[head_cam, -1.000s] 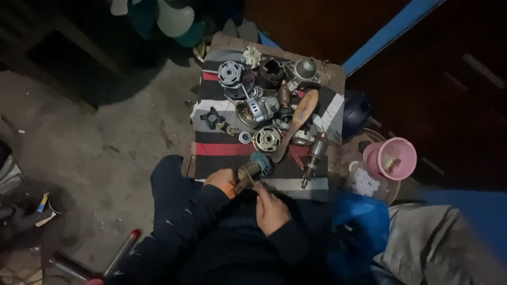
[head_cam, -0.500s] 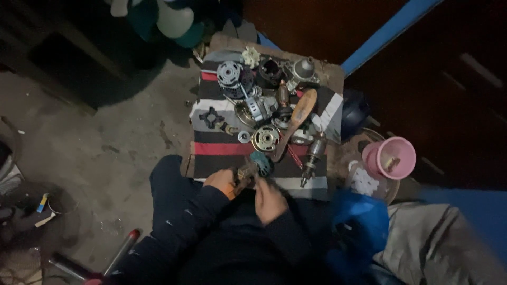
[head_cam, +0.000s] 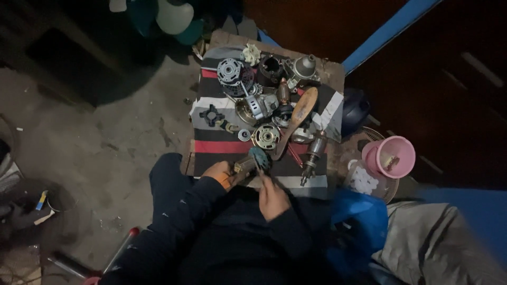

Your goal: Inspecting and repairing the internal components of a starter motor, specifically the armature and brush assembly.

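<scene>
the left hand [head_cam: 219,172], at lower centre of the frame, is closed around a small motor part [head_cam: 252,161] with a teal-grey round end, held just over the near edge of the desk [head_cam: 330,71]. the right hand [head_cam: 273,197] sits just below and right of it, fingers curled up toward the part; whether it grips a tool or only touches the part cannot be told in the dim light.

the desk is a small wooden top covered by a striped cloth [head_cam: 227,146] in black, grey and red. the cloth's upper and middle area is crowded: a round vented motor cover [head_cam: 230,70] at upper left, a white plastic gear [head_cam: 251,54] near the far edge, a wooden handle [head_cam: 297,119] lying diagonally, a brass-coloured disc [head_cam: 265,136] just above the held part, and a metal shaft piece [head_cam: 312,153] near the right edge. the only bare cloth is the narrow strip along the near edge and the left side by a black cross-shaped piece [head_cam: 212,115].

a pink bowl [head_cam: 394,157] sits off the desk's right edge. bare concrete floor [head_cam: 105,137] lies open to the left.
</scene>
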